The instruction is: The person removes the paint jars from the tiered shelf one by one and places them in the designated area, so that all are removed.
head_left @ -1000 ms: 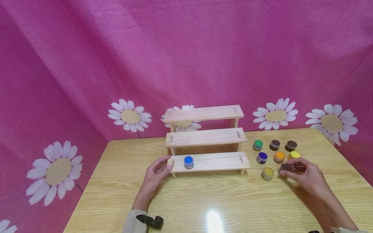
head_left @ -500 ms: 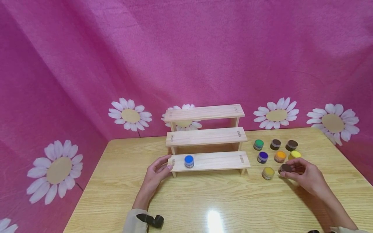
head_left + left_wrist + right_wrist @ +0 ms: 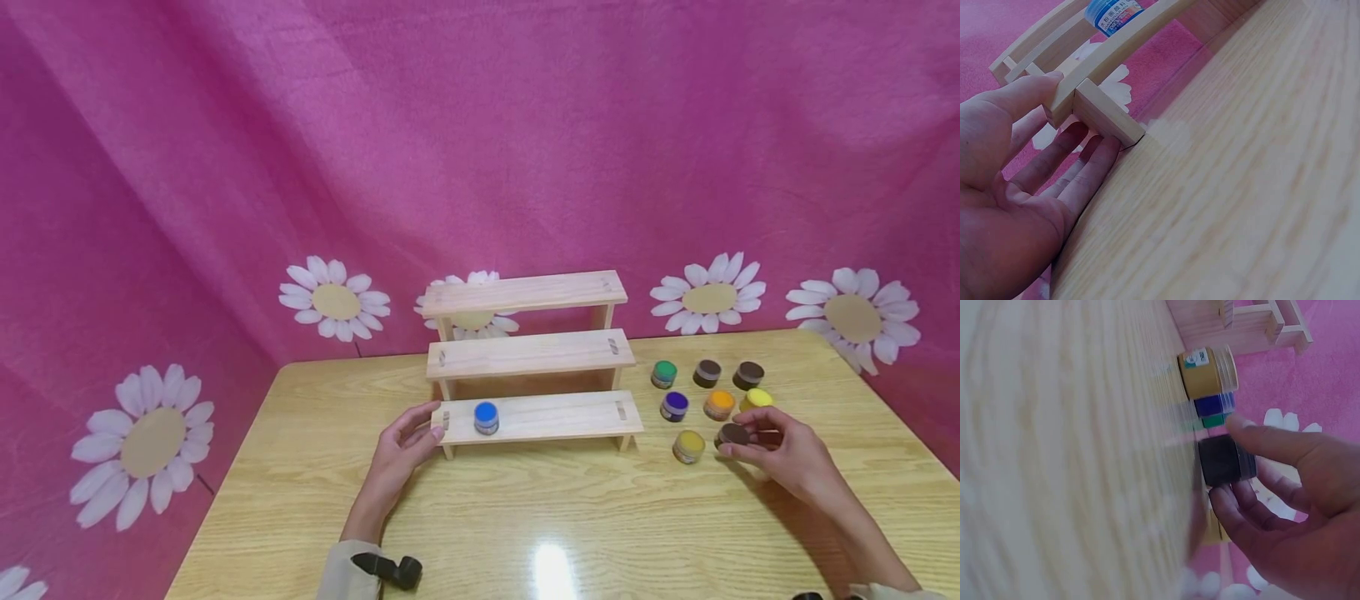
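Note:
A three-step wooden shelf stands on the table. At the left end of its lowest step, my left hand grips the board, thumb on top and fingers by the leg, as the left wrist view shows. A blue paint jar sits on that same step, near the hand. On the right, my right hand holds a dark paint jar between thumb and fingers, upright and at table level. Just left of it is an ochre paint jar; a yellow jar is partly hidden behind the hand.
Several more paint jars stand behind the right hand: orange, purple, green and dark ones. A pink curtain with printed daisies hangs behind the wooden table.
The dark jar in my right hand has shifted very slightly left, toward the ochre jar. My left hand stays at the shelf's end, and the other jars have not moved.

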`<state>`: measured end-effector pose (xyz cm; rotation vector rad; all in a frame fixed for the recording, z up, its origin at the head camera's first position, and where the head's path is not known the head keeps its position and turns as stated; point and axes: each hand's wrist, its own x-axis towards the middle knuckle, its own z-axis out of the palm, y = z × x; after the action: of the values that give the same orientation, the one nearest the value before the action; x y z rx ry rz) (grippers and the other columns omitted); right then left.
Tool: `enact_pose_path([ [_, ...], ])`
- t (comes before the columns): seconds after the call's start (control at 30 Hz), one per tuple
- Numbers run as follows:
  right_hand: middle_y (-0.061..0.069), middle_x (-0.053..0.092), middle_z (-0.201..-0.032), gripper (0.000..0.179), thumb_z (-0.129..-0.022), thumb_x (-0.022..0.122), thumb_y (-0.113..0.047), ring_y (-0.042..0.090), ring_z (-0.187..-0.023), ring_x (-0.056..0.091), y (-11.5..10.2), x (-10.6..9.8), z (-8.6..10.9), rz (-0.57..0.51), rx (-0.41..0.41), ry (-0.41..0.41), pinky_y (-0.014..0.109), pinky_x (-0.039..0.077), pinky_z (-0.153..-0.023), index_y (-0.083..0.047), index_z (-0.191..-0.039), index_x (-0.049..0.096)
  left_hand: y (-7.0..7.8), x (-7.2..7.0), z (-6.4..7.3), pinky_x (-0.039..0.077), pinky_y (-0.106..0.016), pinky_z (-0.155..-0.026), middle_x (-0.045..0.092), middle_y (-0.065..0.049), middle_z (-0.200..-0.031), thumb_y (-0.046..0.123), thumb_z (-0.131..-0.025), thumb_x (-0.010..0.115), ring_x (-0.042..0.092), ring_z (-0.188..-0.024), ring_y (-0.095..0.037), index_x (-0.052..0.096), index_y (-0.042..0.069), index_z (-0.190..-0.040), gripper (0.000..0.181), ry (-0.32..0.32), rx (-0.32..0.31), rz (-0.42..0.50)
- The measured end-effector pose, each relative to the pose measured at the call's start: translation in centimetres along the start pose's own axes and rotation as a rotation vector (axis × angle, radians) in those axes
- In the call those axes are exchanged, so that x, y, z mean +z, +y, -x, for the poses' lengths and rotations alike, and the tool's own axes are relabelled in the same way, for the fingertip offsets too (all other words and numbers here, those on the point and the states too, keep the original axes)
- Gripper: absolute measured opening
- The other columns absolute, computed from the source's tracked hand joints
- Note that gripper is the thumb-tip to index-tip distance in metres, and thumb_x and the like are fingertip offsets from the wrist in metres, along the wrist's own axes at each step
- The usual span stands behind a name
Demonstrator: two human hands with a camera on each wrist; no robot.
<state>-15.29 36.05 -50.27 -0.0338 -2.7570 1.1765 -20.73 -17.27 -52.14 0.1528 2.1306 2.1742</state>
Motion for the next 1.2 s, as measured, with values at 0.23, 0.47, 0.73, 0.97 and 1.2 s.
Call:
enact_pose_path([
  [0.23,0.007,0.070,-0.110,0.038,-0.091,0.081,-0.022,-0.013,-0.086,0.057,-1.0,-0.7,0.2,-0.051,-0.044,0.069,0.008,0.050,-0.070,0.003,-0.115,0.065,0.0,0.0,0.0,0.057,-0.036,-0.096,0.051,-0.015,-0.149,0.019,-0.097,0.073,0.058,-0.129,-0.032,0.059,0.010,-0.143,0.049,-0.001,0.003,-0.006],
  [0.47,-0.020,0.065,-0.104,0.032,-0.094,0.077,-0.017,-0.014,-0.091,0.059,-2.6,-1.3,0.4,-0.143,-0.085,0.114,0.007,0.052,-0.073,0.003,-0.116,0.065,0.1,0.0,0.0,0.056,-0.039,-0.098,0.051,-0.014,-0.150,0.020,-0.097,0.074,0.058,-0.129,-0.032,0.059,0.011,-0.143,0.049,-0.006,-0.010,-0.003],
  [0.73,-0.015,0.067,-0.106,0.022,-0.093,0.075,-0.003,-0.007,-0.096,0.064,-5.2,-0.2,0.7,-0.211,-0.231,0.118,0.008,0.053,-0.080,0.003,-0.112,0.066,0.2,-0.1,0.1,0.057,-0.038,-0.097,0.051,-0.016,-0.149,0.017,-0.098,0.073,0.057,-0.129,-0.033,0.059,0.009,-0.142,0.047,-0.011,-0.003,0.005],
  [0.97,-0.015,0.068,-0.105,0.021,-0.090,0.075,0.005,-0.004,-0.094,0.065,-7.0,1.2,0.9,-0.233,-0.297,0.107,0.011,0.055,-0.078,0.002,-0.110,0.067,0.2,0.0,0.1,0.057,-0.038,-0.097,0.051,-0.016,-0.149,0.017,-0.098,0.073,0.057,-0.129,-0.033,0.059,0.009,-0.143,0.048,-0.010,-0.004,-0.001],
  [1.2,-0.007,0.069,-0.108,0.027,-0.089,0.074,0.010,0.003,-0.098,0.067,-9.1,3.2,1.2,-0.289,-0.366,0.062,0.016,0.058,-0.077,0.002,-0.113,0.066,0.2,0.0,0.1,0.057,-0.039,-0.097,0.050,-0.017,-0.150,0.019,-0.098,0.073,0.057,-0.130,-0.033,0.058,0.009,-0.143,0.049,-0.009,0.004,-0.007],
])
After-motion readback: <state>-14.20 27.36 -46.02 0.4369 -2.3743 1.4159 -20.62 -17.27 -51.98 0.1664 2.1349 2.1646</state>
